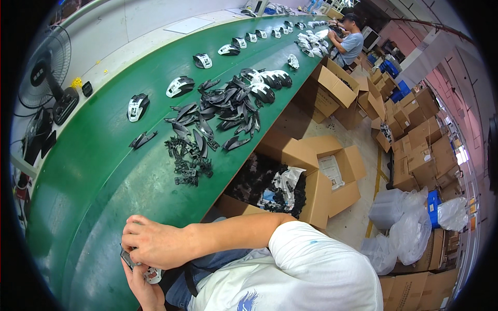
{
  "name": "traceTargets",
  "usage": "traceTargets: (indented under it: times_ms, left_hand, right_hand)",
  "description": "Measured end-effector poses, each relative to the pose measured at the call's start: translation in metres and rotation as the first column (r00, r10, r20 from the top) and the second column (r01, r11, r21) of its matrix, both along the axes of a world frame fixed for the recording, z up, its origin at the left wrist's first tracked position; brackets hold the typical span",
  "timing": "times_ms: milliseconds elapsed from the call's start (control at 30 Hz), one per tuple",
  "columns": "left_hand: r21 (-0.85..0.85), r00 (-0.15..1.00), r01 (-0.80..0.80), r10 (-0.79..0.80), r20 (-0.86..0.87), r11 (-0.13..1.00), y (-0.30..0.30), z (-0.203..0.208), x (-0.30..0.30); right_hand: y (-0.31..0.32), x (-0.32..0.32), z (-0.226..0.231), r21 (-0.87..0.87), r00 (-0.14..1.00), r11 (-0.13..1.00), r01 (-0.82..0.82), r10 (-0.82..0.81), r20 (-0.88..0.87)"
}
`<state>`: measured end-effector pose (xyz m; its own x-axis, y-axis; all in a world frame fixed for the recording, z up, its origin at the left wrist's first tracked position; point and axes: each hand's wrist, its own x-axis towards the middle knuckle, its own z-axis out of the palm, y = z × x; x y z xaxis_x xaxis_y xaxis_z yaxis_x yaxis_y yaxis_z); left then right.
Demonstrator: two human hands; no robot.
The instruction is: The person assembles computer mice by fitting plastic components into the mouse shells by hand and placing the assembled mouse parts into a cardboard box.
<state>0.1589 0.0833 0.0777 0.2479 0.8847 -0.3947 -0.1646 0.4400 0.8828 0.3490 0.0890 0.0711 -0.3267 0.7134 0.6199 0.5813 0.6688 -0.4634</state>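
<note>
Over the green bench's near end, my left hand (142, 288) holds a grey-and-white plastic shell, like a computer mouse shell (152, 276). My right hand (158, 242) lies over its far end with curled fingers, gripping the same piece along with a dark edge part. Both palms hide much of it. Farther along the bench lie a heap of small black plastic brackets (189, 161) and a larger pile of curved black side pieces (228, 106). White-and-black shells (263, 92) sit beside that pile, while others, such as one shell (137, 107), stand in a spaced row.
A black fan (45, 78) stands at the bench's left edge. Open cardboard boxes (316, 194), one holding black parts, line the right side. A co-worker (351, 44) sits at the far end by white wrapped items (313, 43). Plastic bags (410, 233) lie at right.
</note>
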Motion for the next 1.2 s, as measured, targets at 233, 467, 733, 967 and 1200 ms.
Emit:
traceTargets:
  times_ms: [233, 467, 733, 967, 1200]
  left_hand:
    - [0.025, 1.000, -0.020, 0.021, -0.005, 0.999, 0.002, -0.006, 0.003]
    - [0.083, 0.998, 0.049, -0.045, -0.049, 0.995, 0.000, -0.015, -0.011]
    - [0.142, 0.996, 0.087, -0.084, -0.024, 0.986, 0.003, -0.016, -0.036]
    - [0.163, 0.976, 0.163, -0.184, 0.121, 0.973, -0.015, -0.011, -0.070]
    - [0.133, 0.979, 0.158, -0.173, 0.108, 0.978, -0.022, -0.019, -0.085]
  right_hand:
    - [0.001, 0.002, -0.021, 0.021, 0.997, 0.999, 0.038, -0.036, -0.075]
    - [-0.007, 0.004, -0.012, -0.006, 0.999, 1.000, -0.011, 0.010, -0.048]
    - [-0.007, -0.029, -0.017, 0.006, 0.988, 0.992, 0.127, -0.126, -0.093]
    - [-0.030, -0.050, -0.004, -0.087, 0.986, 0.982, 0.166, -0.166, 0.007]
    - [-0.036, -0.067, -0.010, -0.022, 0.984, 0.987, 0.156, -0.154, 0.089]
